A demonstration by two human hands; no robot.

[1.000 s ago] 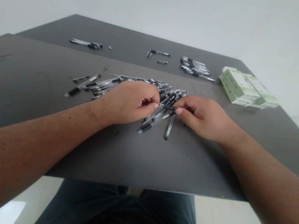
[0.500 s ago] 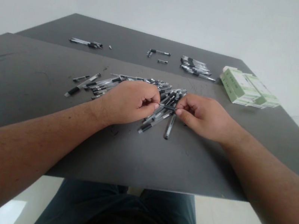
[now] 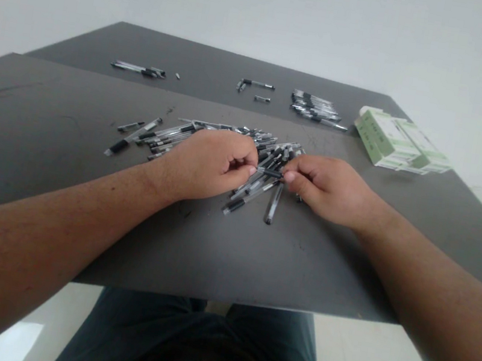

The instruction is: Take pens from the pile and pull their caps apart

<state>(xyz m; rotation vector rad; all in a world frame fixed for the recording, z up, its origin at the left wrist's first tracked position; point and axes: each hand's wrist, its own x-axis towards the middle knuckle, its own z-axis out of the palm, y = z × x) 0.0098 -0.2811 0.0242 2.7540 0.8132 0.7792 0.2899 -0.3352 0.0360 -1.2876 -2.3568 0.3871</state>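
Note:
Between my two hands a pen (image 3: 270,172) with a black grip lies level, pinched at both ends. My left hand (image 3: 219,162) is closed, thumb and forefinger on its left end. On the right end sit the thumb and forefinger of my right hand (image 3: 325,185). Right beneath and behind them spreads a pile of pens (image 3: 248,191), clear-barrelled with black grips; my left hand hides part of it. One short clear piece with a dark end (image 3: 273,204) lies just in front of the pile, below my right fingertips.
On the grey table (image 3: 228,258), green and white boxes (image 3: 387,139) stand at the far right. Beside them is a row of pens (image 3: 314,107). Farther left lie a pen with small caps (image 3: 258,84) and another bundle of pens (image 3: 137,69).
My right fingers have shifted very slightly to the left along the pen. My left hand and the pile look the same.

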